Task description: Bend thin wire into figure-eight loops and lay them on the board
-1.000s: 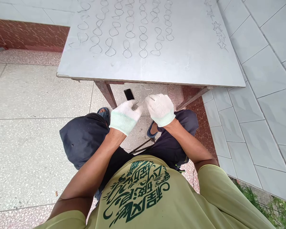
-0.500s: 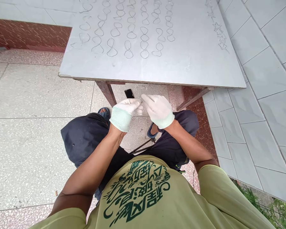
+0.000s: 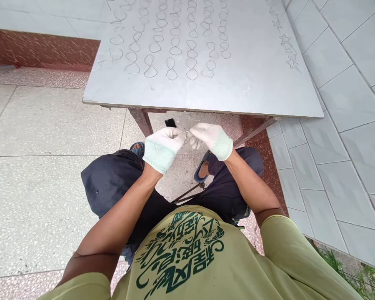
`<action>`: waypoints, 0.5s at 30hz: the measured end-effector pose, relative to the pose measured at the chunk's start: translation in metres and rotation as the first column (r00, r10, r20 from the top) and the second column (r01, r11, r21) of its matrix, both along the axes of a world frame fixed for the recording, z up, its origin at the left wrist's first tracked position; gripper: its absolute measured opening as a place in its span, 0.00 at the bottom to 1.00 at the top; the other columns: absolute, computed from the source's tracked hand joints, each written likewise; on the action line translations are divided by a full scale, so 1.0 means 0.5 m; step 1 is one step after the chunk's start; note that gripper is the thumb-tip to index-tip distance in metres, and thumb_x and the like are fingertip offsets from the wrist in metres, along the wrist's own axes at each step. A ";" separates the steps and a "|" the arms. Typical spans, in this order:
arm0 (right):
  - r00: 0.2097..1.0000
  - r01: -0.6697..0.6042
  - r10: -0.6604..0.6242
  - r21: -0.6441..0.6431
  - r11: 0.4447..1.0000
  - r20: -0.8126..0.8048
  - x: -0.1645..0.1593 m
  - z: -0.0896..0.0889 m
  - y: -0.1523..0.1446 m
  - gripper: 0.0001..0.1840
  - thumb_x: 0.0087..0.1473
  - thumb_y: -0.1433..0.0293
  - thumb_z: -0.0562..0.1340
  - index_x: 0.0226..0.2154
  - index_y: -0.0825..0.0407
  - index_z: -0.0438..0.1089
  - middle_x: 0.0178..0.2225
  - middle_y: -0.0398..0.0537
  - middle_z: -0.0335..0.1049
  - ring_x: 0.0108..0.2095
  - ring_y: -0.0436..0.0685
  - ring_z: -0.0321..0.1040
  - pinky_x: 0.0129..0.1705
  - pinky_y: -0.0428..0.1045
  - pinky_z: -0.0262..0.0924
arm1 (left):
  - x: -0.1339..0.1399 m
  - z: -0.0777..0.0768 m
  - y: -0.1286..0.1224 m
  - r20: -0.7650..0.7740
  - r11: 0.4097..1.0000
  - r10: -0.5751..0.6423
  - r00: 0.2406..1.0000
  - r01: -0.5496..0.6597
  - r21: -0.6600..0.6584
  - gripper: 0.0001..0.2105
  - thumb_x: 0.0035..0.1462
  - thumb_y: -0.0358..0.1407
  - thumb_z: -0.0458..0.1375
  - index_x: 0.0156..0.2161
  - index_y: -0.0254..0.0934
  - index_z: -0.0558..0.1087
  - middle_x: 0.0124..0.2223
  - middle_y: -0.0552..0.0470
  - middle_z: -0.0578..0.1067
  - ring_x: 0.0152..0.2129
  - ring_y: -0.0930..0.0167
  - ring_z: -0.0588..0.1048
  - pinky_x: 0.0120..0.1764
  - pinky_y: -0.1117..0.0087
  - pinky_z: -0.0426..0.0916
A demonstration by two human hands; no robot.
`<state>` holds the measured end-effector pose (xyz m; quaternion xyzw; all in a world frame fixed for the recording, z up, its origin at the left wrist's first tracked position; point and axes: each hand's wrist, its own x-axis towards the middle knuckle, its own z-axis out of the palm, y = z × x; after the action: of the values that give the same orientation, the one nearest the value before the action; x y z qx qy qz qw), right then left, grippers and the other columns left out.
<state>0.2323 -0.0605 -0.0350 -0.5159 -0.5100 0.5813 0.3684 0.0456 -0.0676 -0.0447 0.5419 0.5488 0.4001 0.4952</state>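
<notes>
Both my hands wear white gloves with pale green cuffs and meet just in front of the table edge. My left hand [image 3: 165, 141] is closed, thumb and forefinger pinching a thin bent wire [image 3: 193, 119]. My right hand [image 3: 208, 136] also pinches the wire close to the left fingertips, its other fingers curled. The wire rises above the fingers in an angular, star-like outline; its lower part is hidden in the gloves. On the white table [image 3: 262, 91] lie rows of wire figure-eights [image 3: 191, 68] and, at the right, a line of wire stars [image 3: 288, 50].
Beneath the table a black phone [image 3: 170, 123] rests on the speckled floor [image 3: 50, 200]. Wooden table legs [image 3: 141, 121] stand beyond my knees. A tiled wall [image 3: 346, 125] runs along the right side. Something dark and rod-like [image 3: 189, 192] lies between my legs.
My right hand has turned and shifted slightly right, its fingers now curled in a pinch. More of the wire's angular outline shows above the fingers. The view has shifted slightly.
</notes>
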 end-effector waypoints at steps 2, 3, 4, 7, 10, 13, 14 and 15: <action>1.000 0.006 -0.006 0.025 1.000 0.005 -0.004 -0.003 0.001 0.14 0.68 0.70 0.68 0.28 0.50 0.77 0.26 0.41 0.80 0.25 0.49 0.74 0.31 0.45 0.69 | -0.001 0.001 0.002 -0.008 1.000 0.000 1.000 0.000 0.011 0.08 0.62 0.38 0.67 0.31 0.40 0.81 0.32 0.50 0.83 0.29 0.69 0.77 0.35 0.68 0.71; 1.000 0.012 -0.013 0.037 0.999 0.013 -0.007 -0.003 0.002 0.15 0.68 0.72 0.68 0.27 0.50 0.76 0.25 0.41 0.79 0.25 0.48 0.73 0.30 0.44 0.69 | -0.001 0.001 0.005 0.020 1.000 0.007 1.000 -0.007 -0.001 0.08 0.62 0.40 0.68 0.32 0.40 0.81 0.33 0.50 0.84 0.29 0.69 0.78 0.35 0.68 0.72; 1.000 0.014 -0.015 0.043 0.999 0.025 -0.010 -0.002 0.004 0.16 0.68 0.73 0.68 0.26 0.50 0.76 0.25 0.40 0.79 0.24 0.47 0.72 0.30 0.44 0.68 | -0.001 0.000 0.009 0.065 1.000 0.012 0.998 -0.011 -0.020 0.09 0.61 0.41 0.69 0.32 0.40 0.81 0.33 0.49 0.84 0.29 0.69 0.78 0.35 0.68 0.73; 0.998 0.027 -0.029 0.040 0.999 0.064 -0.020 0.009 0.015 0.18 0.69 0.73 0.68 0.26 0.50 0.75 0.23 0.39 0.77 0.24 0.47 0.71 0.30 0.43 0.67 | -0.005 -0.004 0.026 0.228 0.996 -0.032 0.973 0.051 -0.077 0.15 0.56 0.47 0.73 0.28 0.40 0.78 0.31 0.49 0.81 0.26 0.70 0.75 0.34 0.67 0.72; 0.998 0.024 -0.027 0.063 0.998 0.052 -0.032 0.020 0.026 0.18 0.69 0.72 0.70 0.25 0.50 0.75 0.23 0.39 0.77 0.24 0.47 0.71 0.31 0.43 0.68 | -0.013 -0.006 0.042 0.368 0.985 -0.078 0.927 0.128 -0.114 0.18 0.55 0.48 0.73 0.24 0.41 0.75 0.25 0.51 0.74 0.23 0.70 0.71 0.33 0.66 0.70; 1.000 -0.011 0.009 0.102 0.995 0.022 -0.041 0.020 0.040 0.18 0.68 0.72 0.70 0.25 0.50 0.76 0.24 0.39 0.77 0.25 0.47 0.71 0.32 0.44 0.69 | -0.023 -0.004 0.050 0.501 0.971 -0.064 0.863 0.169 -0.168 0.18 0.58 0.44 0.73 0.23 0.41 0.74 0.23 0.53 0.70 0.23 0.70 0.69 0.33 0.65 0.70; 0.999 -0.025 0.022 0.112 0.993 0.024 -0.042 0.017 0.045 0.17 0.67 0.72 0.70 0.25 0.50 0.76 0.24 0.39 0.77 0.25 0.48 0.71 0.32 0.44 0.68 | -0.027 -0.002 0.051 0.547 0.964 -0.041 0.836 0.177 -0.198 0.17 0.58 0.42 0.73 0.23 0.40 0.74 0.23 0.53 0.69 0.23 0.71 0.69 0.32 0.66 0.69; 0.999 -0.045 0.041 0.122 0.992 0.034 -0.043 0.014 0.051 0.17 0.67 0.72 0.70 0.26 0.50 0.77 0.23 0.39 0.77 0.24 0.48 0.71 0.31 0.44 0.67 | -0.030 -0.001 0.053 0.590 0.955 -0.014 0.807 0.186 -0.232 0.16 0.58 0.39 0.73 0.24 0.40 0.75 0.24 0.54 0.69 0.23 0.72 0.68 0.31 0.67 0.69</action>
<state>0.2106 -0.0349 -0.0278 -0.4903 -0.5615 0.5486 0.3786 0.0304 -0.0411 -0.0455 0.3468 0.3920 0.4381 0.7309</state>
